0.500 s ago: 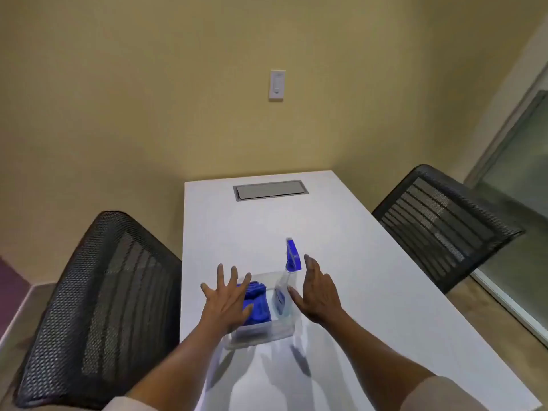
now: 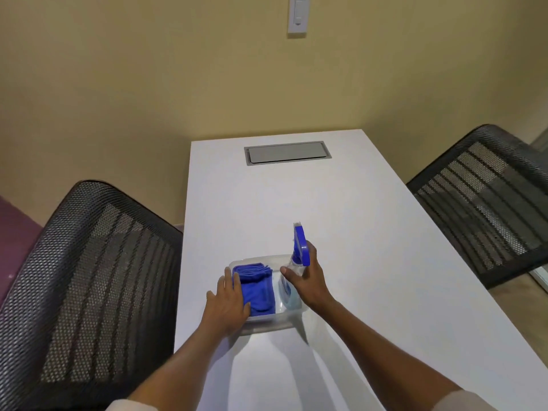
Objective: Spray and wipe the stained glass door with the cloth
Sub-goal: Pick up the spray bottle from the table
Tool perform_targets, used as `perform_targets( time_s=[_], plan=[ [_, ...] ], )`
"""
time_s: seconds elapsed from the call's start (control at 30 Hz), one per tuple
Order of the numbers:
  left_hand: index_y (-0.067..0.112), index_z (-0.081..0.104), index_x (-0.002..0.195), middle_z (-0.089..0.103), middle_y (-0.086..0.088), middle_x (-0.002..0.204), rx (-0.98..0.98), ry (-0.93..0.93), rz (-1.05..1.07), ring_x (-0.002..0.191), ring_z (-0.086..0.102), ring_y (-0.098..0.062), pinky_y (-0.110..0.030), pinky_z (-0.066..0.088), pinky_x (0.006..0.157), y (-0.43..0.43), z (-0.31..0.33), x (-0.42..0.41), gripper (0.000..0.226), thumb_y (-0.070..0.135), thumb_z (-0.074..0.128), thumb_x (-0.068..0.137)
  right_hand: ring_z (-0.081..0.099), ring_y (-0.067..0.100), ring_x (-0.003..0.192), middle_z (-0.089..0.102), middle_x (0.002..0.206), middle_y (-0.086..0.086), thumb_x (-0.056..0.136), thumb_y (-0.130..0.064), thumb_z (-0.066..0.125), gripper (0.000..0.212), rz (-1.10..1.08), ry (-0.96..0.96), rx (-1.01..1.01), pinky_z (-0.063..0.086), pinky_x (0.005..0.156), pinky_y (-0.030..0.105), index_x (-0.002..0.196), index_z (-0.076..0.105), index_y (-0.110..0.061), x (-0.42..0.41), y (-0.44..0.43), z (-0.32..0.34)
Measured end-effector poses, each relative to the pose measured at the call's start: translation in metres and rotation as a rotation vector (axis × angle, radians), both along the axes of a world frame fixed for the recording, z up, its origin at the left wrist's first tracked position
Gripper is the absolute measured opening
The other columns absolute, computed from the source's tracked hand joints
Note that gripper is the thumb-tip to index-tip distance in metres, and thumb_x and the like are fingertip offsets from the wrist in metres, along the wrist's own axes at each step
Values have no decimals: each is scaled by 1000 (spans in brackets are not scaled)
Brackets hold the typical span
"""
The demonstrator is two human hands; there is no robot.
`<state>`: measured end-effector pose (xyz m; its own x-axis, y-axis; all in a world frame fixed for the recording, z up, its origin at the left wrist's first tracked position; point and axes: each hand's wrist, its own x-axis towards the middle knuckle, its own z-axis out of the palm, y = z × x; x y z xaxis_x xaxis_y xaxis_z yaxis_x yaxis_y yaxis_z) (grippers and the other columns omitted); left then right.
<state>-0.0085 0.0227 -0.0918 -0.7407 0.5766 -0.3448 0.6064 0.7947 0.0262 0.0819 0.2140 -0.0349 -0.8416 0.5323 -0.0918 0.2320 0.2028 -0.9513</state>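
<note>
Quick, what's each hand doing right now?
Left hand: closing on the blue cloth in the clear bin.
Right hand: closed around the spray bottle.

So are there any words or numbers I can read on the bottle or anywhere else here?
None can be read.
Spray bottle: a blue and white label, too blurred to read.
Wall switch: any marks are too small to tell.
Cloth, tub and table: no writing shows.

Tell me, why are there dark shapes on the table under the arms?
In the head view, those are soft shadows on the white table, cast by the arms reaching to the clear tub, so light comes from above; the chairs bend near the edges from the wide lens.
</note>
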Motion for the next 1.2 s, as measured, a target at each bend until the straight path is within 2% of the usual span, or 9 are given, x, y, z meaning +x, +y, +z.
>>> perform_targets(
  time_s=[0.1,0.23,0.43,0.53,0.7,0.83,0.97,1.07,1.2],
  plan=[
    [8,2,150,-8,-19,160,-4,-14,-8,144,16,-36,-53,34,109,0,-4,-2,76,51,32,95,52,2,114,48,131,-6,83,-13,73,73,15,36,-11,46,80,5,134,27,-39,-5,1,0],
    [16,5,150,-13,-13,160,64,-39,23,143,17,-35,-52,36,108,-3,-6,0,74,53,35,93,59,16,100,59,114,7,87,-2,64,66,29,-8,-39,50,70,7,132,28,-35,-11,3,2],
    [20,17,147,-14,-10,161,125,-17,35,131,37,-31,-44,45,99,-4,-12,-1,69,56,37,92,60,9,91,59,112,3,88,-5,62,66,43,-20,-11,50,65,8,140,29,-27,-14,-3,9],
    [21,12,149,-11,-10,161,152,-9,24,127,43,-28,-39,47,97,-6,-17,-2,74,60,37,91,61,13,94,59,107,0,88,-5,62,65,-12,10,-38,50,68,12,137,30,-33,-12,-8,16],
    [19,7,151,5,-12,162,221,40,-13,136,34,-33,-43,44,101,-9,-11,-4,87,69,36,86,60,15,101,60,113,7,88,-5,63,67,-110,59,-28,48,68,11,141,30,-28,1,-18,37],
    [17,8,152,2,-14,162,185,90,-142,143,21,-38,-50,35,108,-10,10,-2,86,68,34,88,60,9,94,58,108,-2,87,-7,64,72,-194,97,40,46,72,10,146,26,-25,21,-32,64],
    [13,19,150,16,-19,159,199,154,-291,137,32,-40,-52,43,98,-14,41,11,82,64,32,87,59,12,94,58,109,3,88,-5,64,68,-311,139,89,46,70,9,144,29,-21,52,-55,90],
    [12,25,147,24,-19,156,227,147,-406,130,41,-42,-52,45,94,-20,62,27,84,64,23,81,58,13,94,59,113,12,87,-5,63,68,-415,153,106,47,75,17,143,30,-21,84,-77,107],
    [13,19,149,16,-16,159,274,142,-566,138,32,-37,-51,37,106,-24,93,61,74,57,34,91,57,15,94,56,116,13,85,-4,64,67,-567,175,113,48,73,15,141,32,-21,135,-108,131]
  ],
)
